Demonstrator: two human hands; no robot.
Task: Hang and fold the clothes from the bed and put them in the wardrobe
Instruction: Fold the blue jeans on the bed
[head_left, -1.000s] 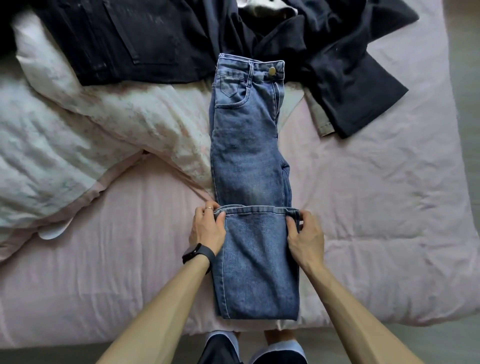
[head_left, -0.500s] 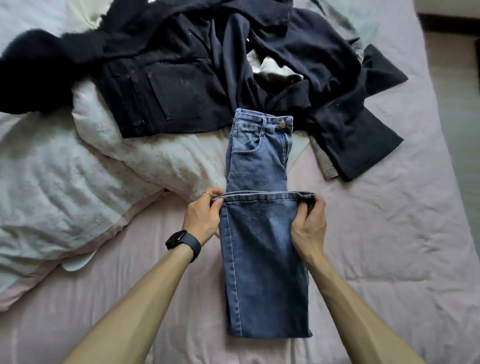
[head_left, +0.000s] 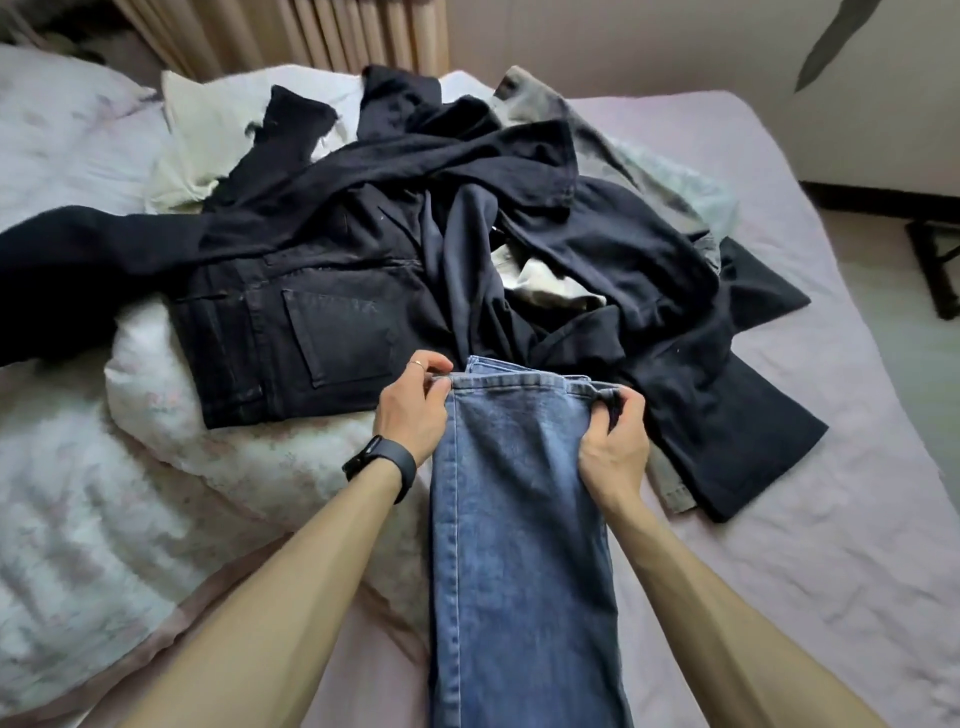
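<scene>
Both hands are pinching the far hem corners of the blue jeans (head_left: 519, 519): left hand (head_left: 413, 410) fingers curled on one corner, right hand (head_left: 615, 441) on the other. Jeans lie down the middle of the bed (head_left: 831, 519), hem touching the dark clothes pile (head_left: 467, 234).

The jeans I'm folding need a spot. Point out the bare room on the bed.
Bare sheet lies right of the blue jeans, bordered by the dark coat above and running to the sheet's right edge. Left of them, the rumpled quilt takes the room. Beyond their far end, the heap of dark clothes is crowded.
</scene>
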